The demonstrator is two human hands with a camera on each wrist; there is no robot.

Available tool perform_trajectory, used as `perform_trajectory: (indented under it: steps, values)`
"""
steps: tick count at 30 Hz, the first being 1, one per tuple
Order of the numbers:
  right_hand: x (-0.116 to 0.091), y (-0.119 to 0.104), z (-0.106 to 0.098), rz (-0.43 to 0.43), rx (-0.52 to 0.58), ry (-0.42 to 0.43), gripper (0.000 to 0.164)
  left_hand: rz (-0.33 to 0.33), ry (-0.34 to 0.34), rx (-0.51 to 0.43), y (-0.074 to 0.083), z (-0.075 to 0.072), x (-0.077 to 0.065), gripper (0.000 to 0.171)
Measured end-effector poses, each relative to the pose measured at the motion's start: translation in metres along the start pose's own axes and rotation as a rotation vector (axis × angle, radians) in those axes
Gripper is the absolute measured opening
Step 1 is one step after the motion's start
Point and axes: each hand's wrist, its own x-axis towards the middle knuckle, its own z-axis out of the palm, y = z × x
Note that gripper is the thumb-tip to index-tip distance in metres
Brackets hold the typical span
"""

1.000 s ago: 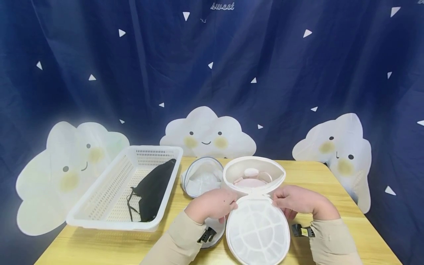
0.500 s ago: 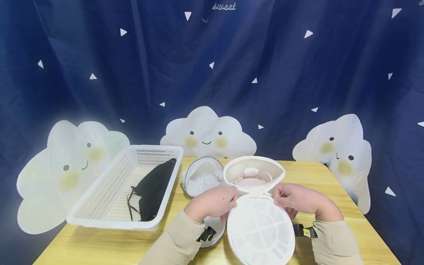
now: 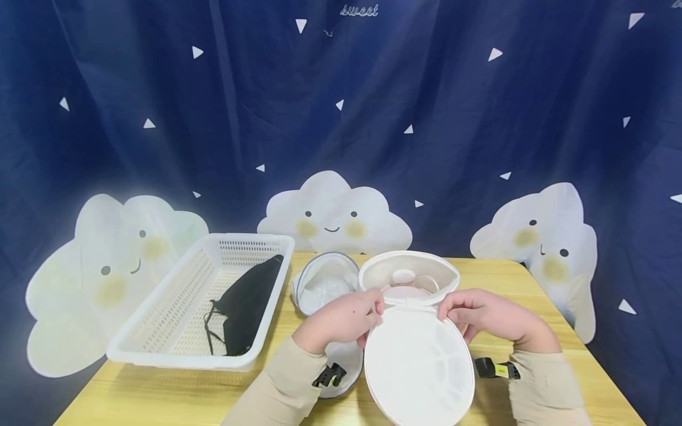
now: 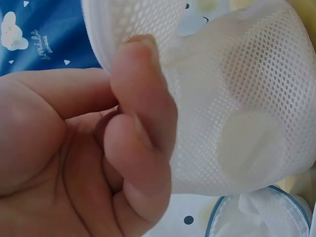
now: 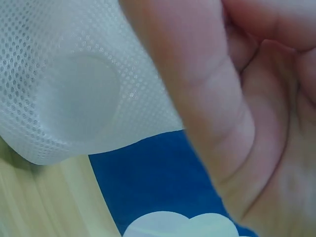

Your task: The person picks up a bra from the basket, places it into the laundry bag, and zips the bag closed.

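- Pinching the near rim of a white mesh bag's round lid (image 3: 418,370), left hand (image 3: 341,319) and right hand (image 3: 487,315) both have fingers curled, one on each side.
- The lid flops towards the person, hiding the front of the white mesh bag (image 3: 380,273), which stands upright on the tabletop (image 3: 501,275) with a pink item (image 3: 407,291) inside.
- Just left, a dark-rimmed bag (image 3: 319,273) is partly covered by the left hand; a pale round panel (image 3: 348,360) lies behind that wrist.
- Further left, a white basket (image 3: 178,360) holds black cloth (image 3: 253,313).
- Behind hangs a blue curtain (image 3: 341,136).
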Motion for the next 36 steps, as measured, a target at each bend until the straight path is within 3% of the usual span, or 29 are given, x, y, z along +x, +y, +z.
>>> perform_trajectory:
  steps: [5, 10, 13, 22, 28, 36]
  values:
    - [0.0, 0.005, -0.004, -0.123, 0.078, -0.028, 0.022, 0.024, 0.045, -0.066, -0.001, -0.003, 0.002, 0.011]
    - [0.003, 0.007, -0.006, -0.234, 0.076, -0.017, 0.022, 0.011, 0.075, -0.159, 0.0, -0.006, 0.002, 0.015]
    - [0.003, 0.007, -0.006, -0.24, 0.045, 0.018, 0.02, 0.009, 0.093, -0.168, -0.001, -0.008, 0.002, 0.015]
    - [0.002, 0.008, -0.007, -0.228, -0.072, 0.15, 0.017, 0.076, 0.222, -0.058, -0.005, -0.014, 0.003, 0.023]
    - [0.003, 0.007, -0.008, -0.235, -0.103, 0.202, 0.018, 0.096, 0.235, -0.141, -0.008, -0.017, 0.003, 0.028]
    - [0.003, 0.003, -0.006, -0.266, -0.197, 0.294, 0.018, 0.138, 0.186, -0.262, -0.005, -0.021, 0.001, 0.035]
